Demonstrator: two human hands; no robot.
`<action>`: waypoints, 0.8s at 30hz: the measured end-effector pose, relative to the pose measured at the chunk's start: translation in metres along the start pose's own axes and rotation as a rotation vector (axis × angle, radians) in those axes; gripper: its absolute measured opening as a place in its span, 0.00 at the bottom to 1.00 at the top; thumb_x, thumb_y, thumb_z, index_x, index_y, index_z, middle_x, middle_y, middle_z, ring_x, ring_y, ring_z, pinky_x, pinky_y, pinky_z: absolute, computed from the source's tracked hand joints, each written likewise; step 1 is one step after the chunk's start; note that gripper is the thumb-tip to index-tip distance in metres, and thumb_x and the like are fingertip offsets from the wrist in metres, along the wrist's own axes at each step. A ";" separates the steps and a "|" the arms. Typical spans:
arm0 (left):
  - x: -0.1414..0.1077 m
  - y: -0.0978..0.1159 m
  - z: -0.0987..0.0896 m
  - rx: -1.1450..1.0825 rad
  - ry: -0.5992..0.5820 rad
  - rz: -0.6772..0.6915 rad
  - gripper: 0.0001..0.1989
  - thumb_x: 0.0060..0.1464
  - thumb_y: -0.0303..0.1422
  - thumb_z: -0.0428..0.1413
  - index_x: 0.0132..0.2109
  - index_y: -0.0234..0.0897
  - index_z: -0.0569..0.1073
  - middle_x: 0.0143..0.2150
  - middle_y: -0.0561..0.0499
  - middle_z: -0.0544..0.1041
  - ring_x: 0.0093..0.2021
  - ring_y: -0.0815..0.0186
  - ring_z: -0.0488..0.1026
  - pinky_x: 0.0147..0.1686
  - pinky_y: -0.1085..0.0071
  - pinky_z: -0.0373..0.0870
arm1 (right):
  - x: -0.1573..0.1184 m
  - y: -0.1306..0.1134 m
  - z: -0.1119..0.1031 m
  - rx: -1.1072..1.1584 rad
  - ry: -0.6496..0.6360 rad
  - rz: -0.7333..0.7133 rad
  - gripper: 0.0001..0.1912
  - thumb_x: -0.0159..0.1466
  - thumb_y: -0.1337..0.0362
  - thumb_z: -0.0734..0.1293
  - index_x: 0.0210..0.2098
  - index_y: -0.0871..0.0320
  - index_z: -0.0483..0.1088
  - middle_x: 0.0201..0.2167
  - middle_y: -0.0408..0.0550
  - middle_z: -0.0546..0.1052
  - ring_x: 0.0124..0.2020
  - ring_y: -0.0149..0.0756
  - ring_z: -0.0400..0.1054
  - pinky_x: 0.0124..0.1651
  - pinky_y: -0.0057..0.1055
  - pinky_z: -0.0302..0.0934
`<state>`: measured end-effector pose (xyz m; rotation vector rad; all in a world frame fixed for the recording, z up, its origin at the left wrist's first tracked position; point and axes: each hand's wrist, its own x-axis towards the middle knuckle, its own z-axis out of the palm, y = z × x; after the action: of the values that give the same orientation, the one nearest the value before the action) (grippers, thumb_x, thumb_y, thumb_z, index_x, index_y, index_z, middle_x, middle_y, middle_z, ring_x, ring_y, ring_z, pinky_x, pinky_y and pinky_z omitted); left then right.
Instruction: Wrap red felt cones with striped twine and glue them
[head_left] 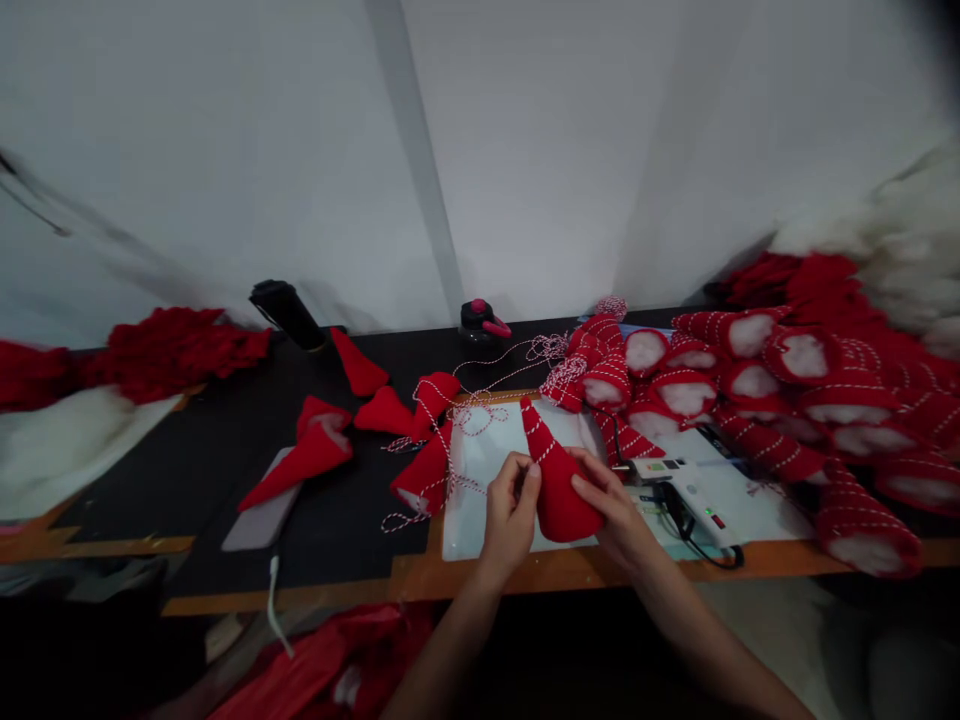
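Observation:
Between my two hands a red felt cone hat (561,495) stands tip-up and leans a little left. Red-and-white twine (541,452) crosses its upper part. My left hand (514,505) is closed at the cone's left side, thumb and fingers pinched near the twine. My right hand (606,500) grips the cone's right side, fingers on the felt. Under them lies a white tray (476,535). Loose twine (450,450) tangles along the tray's left and back edges. Several plain red cones, one of them a cone with white stuffing (319,455), lie to the left.
Stuffed cones wound with twine (750,385) are heaped at the right. A power strip (701,505) and a white device lie before them. A phone (262,510) with a cable, a black tumbler (286,312) and a dark bottle (480,322) are on the table; red fabric (180,345) is piled left.

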<state>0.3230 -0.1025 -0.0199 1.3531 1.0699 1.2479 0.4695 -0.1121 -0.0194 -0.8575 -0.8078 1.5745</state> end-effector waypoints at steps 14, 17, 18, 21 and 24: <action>0.000 0.003 0.000 -0.039 -0.002 0.024 0.13 0.65 0.42 0.49 0.35 0.37 0.64 0.27 0.56 0.60 0.27 0.72 0.56 0.26 0.76 0.55 | 0.004 0.006 -0.011 -0.092 0.051 -0.065 0.21 0.58 0.54 0.72 0.49 0.50 0.71 0.51 0.46 0.76 0.50 0.42 0.70 0.53 0.36 0.64; -0.001 0.001 0.003 -0.019 -0.009 0.011 0.13 0.65 0.41 0.48 0.37 0.37 0.65 0.27 0.56 0.61 0.26 0.72 0.57 0.26 0.76 0.55 | 0.009 0.013 -0.014 -0.244 0.095 -0.182 0.19 0.62 0.52 0.68 0.51 0.50 0.72 0.56 0.47 0.73 0.60 0.43 0.63 0.64 0.39 0.54; -0.001 0.001 0.004 -0.008 -0.016 0.008 0.13 0.65 0.41 0.48 0.37 0.37 0.66 0.27 0.56 0.61 0.26 0.72 0.57 0.26 0.76 0.55 | 0.010 0.013 -0.014 -0.278 0.076 -0.182 0.21 0.62 0.51 0.68 0.52 0.50 0.72 0.57 0.47 0.72 0.60 0.43 0.63 0.64 0.40 0.54; -0.002 0.003 0.006 0.027 -0.054 0.014 0.12 0.65 0.41 0.49 0.39 0.37 0.67 0.29 0.56 0.64 0.26 0.73 0.58 0.26 0.76 0.56 | 0.010 0.012 -0.015 -0.376 0.036 -0.183 0.29 0.56 0.52 0.73 0.55 0.52 0.69 0.55 0.50 0.73 0.57 0.46 0.66 0.61 0.41 0.58; -0.001 0.009 0.002 0.079 -0.083 0.022 0.11 0.64 0.40 0.50 0.39 0.37 0.68 0.29 0.55 0.65 0.27 0.72 0.59 0.26 0.76 0.56 | 0.010 0.009 -0.016 -0.374 0.079 -0.174 0.31 0.54 0.54 0.75 0.54 0.52 0.66 0.51 0.50 0.75 0.51 0.45 0.70 0.54 0.40 0.65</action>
<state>0.3252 -0.1055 -0.0110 1.4672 1.0580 1.1652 0.4773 -0.1029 -0.0359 -1.0776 -1.1092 1.2483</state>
